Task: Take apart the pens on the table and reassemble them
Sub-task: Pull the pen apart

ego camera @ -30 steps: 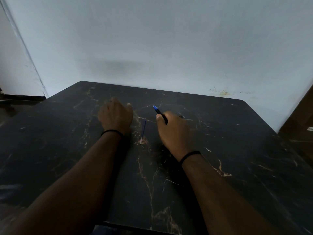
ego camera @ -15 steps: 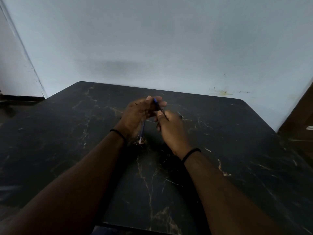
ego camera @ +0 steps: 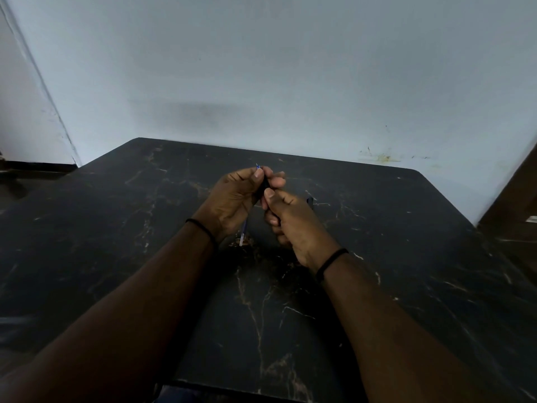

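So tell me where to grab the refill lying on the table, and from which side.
Pinch the refill near its clear near end, coming from above and from the near side. It is thin and lies flat on the table, and the left hand hides its far part.

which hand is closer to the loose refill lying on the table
Left. The left hand is raised directly over the refill, whose near end sticks out below its heel. The right hand sits off to the refill's right, with a gap of dark table between.
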